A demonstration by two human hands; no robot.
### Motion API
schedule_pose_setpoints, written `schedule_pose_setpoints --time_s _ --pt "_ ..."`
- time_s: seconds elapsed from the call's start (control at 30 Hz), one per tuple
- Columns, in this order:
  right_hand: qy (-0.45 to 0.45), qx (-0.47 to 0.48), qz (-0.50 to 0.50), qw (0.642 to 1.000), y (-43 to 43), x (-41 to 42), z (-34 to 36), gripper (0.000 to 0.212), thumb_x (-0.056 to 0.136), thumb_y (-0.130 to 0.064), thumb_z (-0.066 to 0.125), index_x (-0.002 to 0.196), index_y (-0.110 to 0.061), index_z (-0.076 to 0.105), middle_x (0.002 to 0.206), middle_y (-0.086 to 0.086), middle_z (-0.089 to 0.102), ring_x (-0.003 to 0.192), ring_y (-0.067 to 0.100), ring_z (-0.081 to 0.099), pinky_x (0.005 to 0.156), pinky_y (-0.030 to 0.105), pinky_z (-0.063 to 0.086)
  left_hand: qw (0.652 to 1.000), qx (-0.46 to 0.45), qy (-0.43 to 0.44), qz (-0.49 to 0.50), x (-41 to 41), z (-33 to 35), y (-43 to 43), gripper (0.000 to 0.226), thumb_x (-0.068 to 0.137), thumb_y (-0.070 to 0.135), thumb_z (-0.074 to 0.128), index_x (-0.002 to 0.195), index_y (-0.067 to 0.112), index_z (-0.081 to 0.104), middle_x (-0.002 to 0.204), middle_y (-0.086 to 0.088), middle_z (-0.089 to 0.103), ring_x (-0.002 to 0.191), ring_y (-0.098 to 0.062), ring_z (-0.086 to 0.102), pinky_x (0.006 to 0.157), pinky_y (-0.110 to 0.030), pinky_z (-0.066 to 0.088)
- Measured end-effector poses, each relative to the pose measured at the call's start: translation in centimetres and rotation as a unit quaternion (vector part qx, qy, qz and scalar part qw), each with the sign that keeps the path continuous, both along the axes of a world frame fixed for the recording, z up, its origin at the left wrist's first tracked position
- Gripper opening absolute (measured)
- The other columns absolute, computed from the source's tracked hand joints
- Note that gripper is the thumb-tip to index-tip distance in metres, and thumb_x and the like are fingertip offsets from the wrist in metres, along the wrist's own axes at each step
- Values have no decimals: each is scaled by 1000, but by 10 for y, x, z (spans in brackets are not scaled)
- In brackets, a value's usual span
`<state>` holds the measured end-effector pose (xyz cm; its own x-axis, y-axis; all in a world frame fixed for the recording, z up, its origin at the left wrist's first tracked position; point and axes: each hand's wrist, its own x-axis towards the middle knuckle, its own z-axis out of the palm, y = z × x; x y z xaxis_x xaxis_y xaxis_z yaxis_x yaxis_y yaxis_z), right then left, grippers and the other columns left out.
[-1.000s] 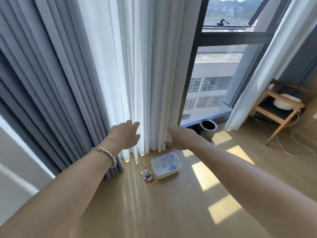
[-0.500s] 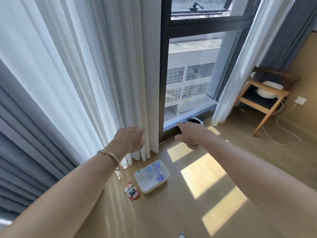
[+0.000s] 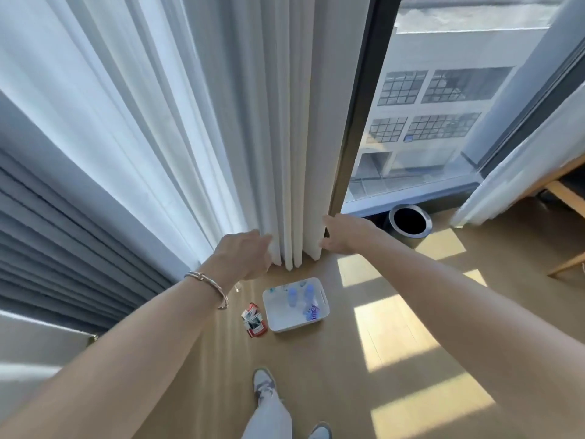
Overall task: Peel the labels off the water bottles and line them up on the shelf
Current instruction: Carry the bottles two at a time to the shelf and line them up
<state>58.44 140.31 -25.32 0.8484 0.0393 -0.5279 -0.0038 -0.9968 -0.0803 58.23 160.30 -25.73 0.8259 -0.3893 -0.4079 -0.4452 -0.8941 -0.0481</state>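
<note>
Bottles: we see the water bottles (image 3: 299, 294) inside a white bin (image 3: 278, 321) on the wooden floor (image 3: 332, 375), below and between our two hands, touched by neither.
Bottle axis: two pale blue ones lie side by side, their long axes running roughly toward the curtain; we cannot tell which end carries the cap.
Loose label: a bluish piece with purple lettering (image 3: 313, 312) lies at the bin's right side; we cannot tell if it is still on a bottle.
Beside the bin: red and white crumpled packaging (image 3: 253, 320) lies on the floor, just at the bin's left edge.
Left hand: our left hand (image 3: 243, 256), a bangle (image 3: 209, 288) on its wrist, reaches forward with fingers loosely together, their tips against the folds of the white curtain (image 3: 285, 153); it holds nothing we can make out.
Right hand: our right hand (image 3: 343, 231) is at the curtain's right edge, thumb and fingers closing on the outermost fold beside the dark window frame (image 3: 354, 122).
Surroundings: a dark round bin (image 3: 410, 220) stands by the window, right of our right hand, and our shoes (image 3: 264, 383) show at the bottom.
</note>
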Motion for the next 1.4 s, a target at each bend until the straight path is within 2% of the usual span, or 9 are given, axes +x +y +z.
schedule_pose_setpoints --time_s 0.1,0.27,0.5,0.63,0.77,0.93,1.1,1.3,1.4 --pt "9 11 12 1000 3 31 -16 54 99 -35 45 146 -13 31 145 11 46 129 32 46 99 44 40 1000 17 19 17 36 -16 0 40 101 32 35 139 20 41 133 -3 50 119 -27 55 90 -36 42" --pt "21 10 -3 1000 -13 77 -32 50 98 -37 45 142 -15 38 138 9 51 122 31 51 90 40 43 999 1 34 6 110 -41 -24 41 99 32 39 137 19 44 132 -3 51 120 -26 54 94 -38 43" --pt "50 11 -60 997 -45 126 -88 53 97 -35 45 146 -16 35 143 9 46 129 30 47 101 43 42 993 -45 110 0 157 -102 -54 39 99 32 37 134 20 47 128 -4 55 115 -28 56 92 -38 44" --pt "120 11 -58 991 -50 140 -159 54 97 -28 44 148 -19 29 143 9 46 128 31 48 101 43 43 985 -26 171 23 165 -164 -50 27 96 29 37 116 19 53 119 -3 60 107 -29 59 98 -48 44" --pt "187 28 -29 982 -48 157 -241 54 97 -26 43 149 -20 27 145 7 44 129 28 46 101 38 40 978 -15 200 63 168 -232 -40 40 98 30 38 136 21 47 135 -3 54 121 -26 53 96 -36 41" --pt "224 52 -7 973 -49 174 -356 50 96 -24 43 145 -19 35 143 8 48 124 29 51 99 36 43 965 -7 222 142 183 -332 -36 36 98 30 35 130 20 48 124 -3 56 113 -27 55 81 -31 38" --pt "251 27 39 967 -48 168 -454 49 97 -23 42 144 -14 34 142 11 45 127 30 47 101 37 39 946 -26 245 212 179 -424 -44 41 99 31 37 138 21 43 134 -3 52 120 -28 53 93 -36 42" --pt "269 37 59 961 -52 156 -561 50 95 -24 42 144 -17 31 131 10 47 119 33 51 98 41 44 935 -13 277 220 157 -528 -56 39 99 29 38 137 21 42 131 -2 51 117 -26 53 84 -32 38" --pt "261 38 60 963 -57 155 -604 49 95 -25 43 143 -16 31 130 10 46 116 34 53 95 43 46 935 -27 274 221 159 -572 -66 41 99 29 39 140 22 39 134 -2 48 119 -27 52 90 -36 43"
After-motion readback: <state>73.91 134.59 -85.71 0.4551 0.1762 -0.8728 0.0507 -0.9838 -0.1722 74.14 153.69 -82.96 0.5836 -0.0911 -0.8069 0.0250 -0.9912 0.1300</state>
